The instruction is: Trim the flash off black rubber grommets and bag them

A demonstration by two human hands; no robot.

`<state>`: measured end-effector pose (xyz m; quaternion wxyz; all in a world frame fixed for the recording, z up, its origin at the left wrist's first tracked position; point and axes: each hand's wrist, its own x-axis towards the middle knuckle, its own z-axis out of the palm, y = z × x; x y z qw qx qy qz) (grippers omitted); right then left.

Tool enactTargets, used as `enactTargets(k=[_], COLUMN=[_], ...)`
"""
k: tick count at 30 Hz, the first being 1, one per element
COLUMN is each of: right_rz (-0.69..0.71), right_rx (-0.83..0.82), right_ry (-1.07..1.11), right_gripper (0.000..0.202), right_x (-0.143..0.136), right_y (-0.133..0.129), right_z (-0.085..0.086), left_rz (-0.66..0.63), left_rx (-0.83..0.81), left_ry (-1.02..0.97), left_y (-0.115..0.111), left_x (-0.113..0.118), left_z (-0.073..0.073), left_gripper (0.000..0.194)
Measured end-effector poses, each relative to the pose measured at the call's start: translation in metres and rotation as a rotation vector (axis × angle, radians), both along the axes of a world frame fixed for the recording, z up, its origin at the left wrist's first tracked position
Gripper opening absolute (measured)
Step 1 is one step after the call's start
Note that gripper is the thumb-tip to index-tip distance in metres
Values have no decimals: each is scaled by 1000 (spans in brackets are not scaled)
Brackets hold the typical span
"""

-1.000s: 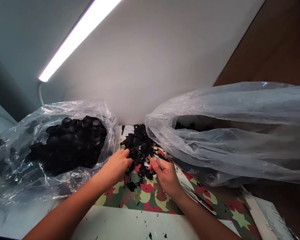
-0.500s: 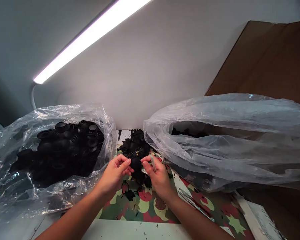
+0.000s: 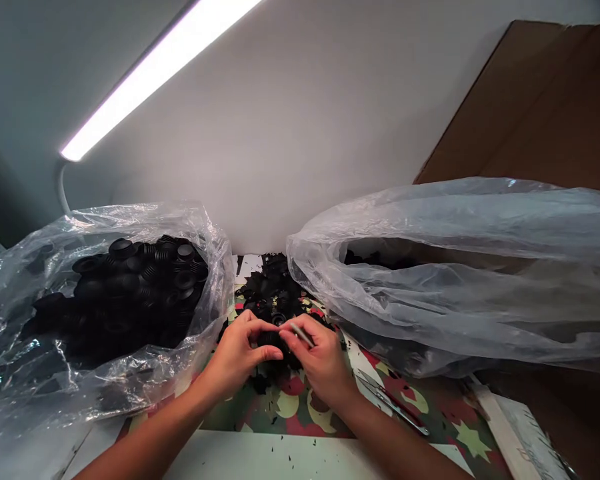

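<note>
Near the centre, my left hand [image 3: 245,347] pinches a black ribbed rubber part [image 3: 269,339] between thumb and fingers. My right hand [image 3: 320,353] meets it from the right, its fingers closed around a thin grey tool [image 3: 303,335] that slants across them. The tool's tip is hidden by the fingers. Just beyond both hands lies a heap of black scraps [image 3: 273,283] on a camouflage-patterned sheet with stars [image 3: 290,403].
An open clear bag [image 3: 215,247] at left holds many black ribbed parts [image 3: 140,287]. Another clear bag [image 3: 455,287] lies at right before a cardboard flap [image 3: 530,100]. Scissors [image 3: 393,403] rest right of my forearm. A lamp [image 3: 155,73] hangs above.
The black part has turned from its round face to its ribbed side. My hands have come closer together, and the tool now slants more across my right fingers. The view has shifted slightly.
</note>
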<state>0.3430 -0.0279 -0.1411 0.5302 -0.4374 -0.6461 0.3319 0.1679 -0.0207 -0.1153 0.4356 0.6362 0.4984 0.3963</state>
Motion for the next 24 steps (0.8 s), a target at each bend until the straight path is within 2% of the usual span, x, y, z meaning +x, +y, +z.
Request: enactTargets(k=[4, 7, 10, 12, 14, 24], right_rz=[-127, -69, 9, 12, 14, 75], right_rx=[120, 133, 159, 215, 253, 402], right_ry=[94, 94, 38, -9, -34, -246], right_gripper=[53, 61, 40, 21, 10, 12], right_x=[13, 19, 16, 12, 9, 10], right_y=[-1, -5, -10, -13, -13, -5], right_z=[4, 10, 12, 12, 9, -2], left_rz=[25, 29, 47, 52, 54, 28], left_rx=[32, -36, -76, -114, -152, -117], left_ry=[15, -7, -41, -63, -72, -31], left_y=[-1, -3, -4, -4, -4, -2], left_x=[1, 4, 4, 4, 3, 2], left_z=[3, 3, 3, 3, 4, 5], left_gripper=[26, 26, 26, 27, 31, 29])
